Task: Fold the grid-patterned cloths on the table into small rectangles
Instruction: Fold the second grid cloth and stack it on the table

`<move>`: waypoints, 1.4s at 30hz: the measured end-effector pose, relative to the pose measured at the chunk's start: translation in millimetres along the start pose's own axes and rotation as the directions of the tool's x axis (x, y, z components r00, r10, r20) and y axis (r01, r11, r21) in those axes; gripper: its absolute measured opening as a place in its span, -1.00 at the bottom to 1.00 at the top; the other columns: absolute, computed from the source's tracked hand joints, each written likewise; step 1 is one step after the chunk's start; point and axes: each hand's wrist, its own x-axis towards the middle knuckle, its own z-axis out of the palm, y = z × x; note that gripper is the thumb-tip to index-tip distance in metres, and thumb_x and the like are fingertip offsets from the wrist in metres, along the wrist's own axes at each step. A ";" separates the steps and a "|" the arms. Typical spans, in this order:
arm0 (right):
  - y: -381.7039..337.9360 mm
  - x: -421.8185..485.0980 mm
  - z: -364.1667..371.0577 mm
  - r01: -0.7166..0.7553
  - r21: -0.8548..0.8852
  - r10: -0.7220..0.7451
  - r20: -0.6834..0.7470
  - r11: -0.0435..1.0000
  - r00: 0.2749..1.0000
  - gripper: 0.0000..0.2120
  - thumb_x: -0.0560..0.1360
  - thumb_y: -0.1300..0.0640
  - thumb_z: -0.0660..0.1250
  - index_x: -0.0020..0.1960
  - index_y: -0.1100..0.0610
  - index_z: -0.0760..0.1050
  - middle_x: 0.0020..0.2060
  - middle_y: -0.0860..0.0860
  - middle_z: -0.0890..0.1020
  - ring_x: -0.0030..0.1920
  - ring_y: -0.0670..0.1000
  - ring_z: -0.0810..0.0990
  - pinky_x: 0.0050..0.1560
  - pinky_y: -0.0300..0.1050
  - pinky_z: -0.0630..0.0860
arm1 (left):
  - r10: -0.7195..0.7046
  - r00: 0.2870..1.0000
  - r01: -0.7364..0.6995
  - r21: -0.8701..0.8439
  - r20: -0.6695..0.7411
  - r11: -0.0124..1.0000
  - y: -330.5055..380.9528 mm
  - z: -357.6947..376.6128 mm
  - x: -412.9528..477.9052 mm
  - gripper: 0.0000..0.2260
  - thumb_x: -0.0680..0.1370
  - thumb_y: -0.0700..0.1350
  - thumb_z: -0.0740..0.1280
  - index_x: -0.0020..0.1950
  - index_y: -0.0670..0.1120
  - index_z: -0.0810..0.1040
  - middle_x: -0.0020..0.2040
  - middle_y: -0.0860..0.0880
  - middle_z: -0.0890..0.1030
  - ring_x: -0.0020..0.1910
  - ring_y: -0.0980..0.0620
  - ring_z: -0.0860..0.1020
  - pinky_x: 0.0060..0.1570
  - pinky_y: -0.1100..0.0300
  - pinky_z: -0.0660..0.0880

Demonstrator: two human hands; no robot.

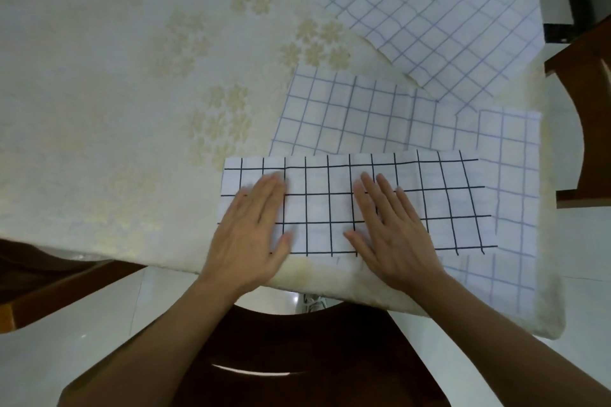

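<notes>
A white cloth with a bold black grid (443, 201) lies folded into a long strip near the table's front edge. My left hand (254, 228) presses flat on its left end, fingers straight. My right hand (390, 225) lies flat on the strip's middle, fingers spread. Under and behind the strip lies a white cloth with a thin blue grid (347, 116), spread out. Another thin-grid cloth (439, 20) lies at an angle at the back right, one corner overlapping the blue-grid cloth.
The table wears a cream cloth with pale flower prints (132, 92). Dark wooden chairs stand at the near edge (297, 357), at the left (49, 274) and at the right (588, 109). The floor is pale tile.
</notes>
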 end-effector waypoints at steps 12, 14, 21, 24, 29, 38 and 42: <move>77.0 16.3 -0.4 -0.246 -0.062 0.247 0.010 0.967 0.969 -0.31 0.64 -0.29 -0.18 0.63 0.04 -0.23 0.62 0.00 -0.15 0.61 0.02 -0.21 0.60 0.11 -0.10 | -0.078 0.994 0.066 0.146 0.073 0.987 -14.7 35.6 40.0 -0.42 0.65 0.17 0.00 0.63 0.03 -0.03 0.64 -0.02 -0.08 0.61 0.00 -0.10 0.54 -0.14 0.05; 96.5 6.6 -4.9 -0.289 -0.067 0.291 0.014 0.955 0.957 -0.32 0.64 -0.29 -0.17 0.63 0.03 -0.22 0.62 -0.01 -0.15 0.61 0.01 -0.21 0.59 0.13 -0.08 | -0.085 0.994 0.075 0.143 0.065 0.987 -23.1 33.1 38.0 -0.42 0.64 0.18 0.01 0.63 0.01 -0.01 0.64 -0.03 -0.06 0.61 0.00 -0.08 0.54 -0.13 0.05; 85.9 -3.7 -11.0 -0.345 -0.013 0.344 -0.059 0.938 0.937 -0.29 0.65 -0.28 -0.10 0.63 0.11 -0.16 0.62 0.06 -0.12 0.61 0.08 -0.17 0.59 0.17 -0.09 | -0.046 0.997 0.037 0.132 0.060 0.991 14.5 31.3 46.4 -0.36 0.64 0.19 0.03 0.63 -0.09 -0.04 0.63 -0.08 -0.06 0.61 -0.03 -0.08 0.54 -0.17 0.01; 60.9 -7.5 1.8 -0.221 -0.010 0.219 -0.086 0.975 0.972 -0.28 0.65 -0.27 -0.04 0.63 0.15 -0.06 0.62 0.10 -0.03 0.62 0.12 -0.09 0.58 0.20 0.00 | 0.099 0.987 -0.117 0.139 0.130 0.983 44.3 42.5 48.9 -0.37 0.66 0.22 -0.03 0.63 -0.06 -0.07 0.63 -0.09 -0.09 0.61 -0.04 -0.11 0.53 -0.17 0.04; 93.5 -24.3 -0.7 -0.263 -0.023 0.261 -0.062 0.965 0.963 -0.32 0.65 -0.23 -0.04 0.63 0.12 -0.05 0.62 0.07 0.01 0.62 0.08 -0.07 0.57 0.18 0.04 | 0.099 0.980 -0.132 0.190 0.173 0.973 30.2 48.1 43.6 -0.38 0.65 0.24 -0.02 0.63 0.00 -0.07 0.63 -0.07 -0.08 0.61 -0.04 -0.11 0.53 -0.17 0.04; 103.8 -38.0 -18.1 -0.279 0.097 0.291 -0.140 0.955 0.947 -0.41 0.67 -0.09 0.04 0.60 0.20 0.10 0.59 0.14 0.16 0.60 0.12 0.08 0.56 0.16 0.13 | 0.316 0.933 -0.336 0.101 0.171 0.936 67.8 30.3 62.9 -0.39 0.66 0.20 0.00 0.63 -0.05 -0.04 0.63 -0.12 -0.05 0.61 -0.06 -0.09 0.53 -0.18 0.05; 92.4 -63.2 -24.6 -0.261 0.110 0.282 -0.284 0.959 0.916 -0.53 0.62 0.13 0.21 0.48 0.28 0.34 0.45 0.22 0.41 0.50 0.20 0.33 0.42 0.20 0.36 | 0.599 0.772 -0.626 0.093 0.215 0.774 112.3 29.9 110.8 -0.47 0.67 0.06 0.06 0.60 -0.12 0.14 0.61 -0.12 0.14 0.59 -0.06 0.09 0.52 -0.13 0.11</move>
